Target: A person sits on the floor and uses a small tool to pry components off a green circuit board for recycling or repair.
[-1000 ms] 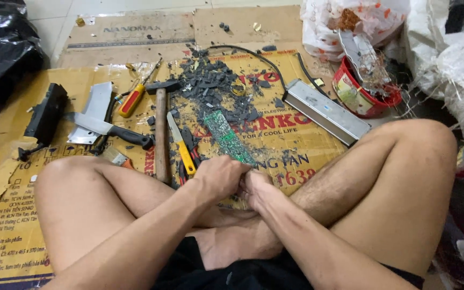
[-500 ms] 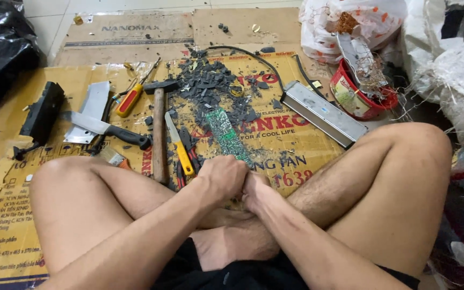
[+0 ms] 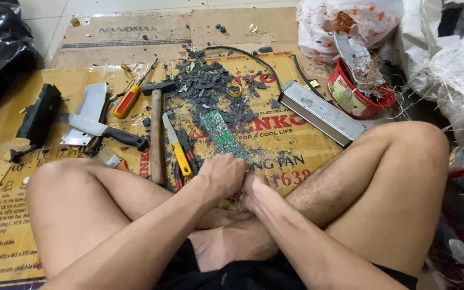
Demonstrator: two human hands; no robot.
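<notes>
Left hand (image 3: 224,176) and right hand (image 3: 253,189) meet, fingers curled; contents cannot be told. Green circuit board (image 3: 218,133) lies just ahead, hammer (image 3: 157,129) within reach.

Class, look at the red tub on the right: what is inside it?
A grey metal piece and tangled wires stick out of the red tub. They cover whatever lies deeper, so it cannot be seen.

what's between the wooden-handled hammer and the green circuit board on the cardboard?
Head view: a yellow-handled utility knife lies between the wooden-handled hammer and the green circuit board, blade pointing away from the person, with dark plastic fragments scattered around.
</notes>
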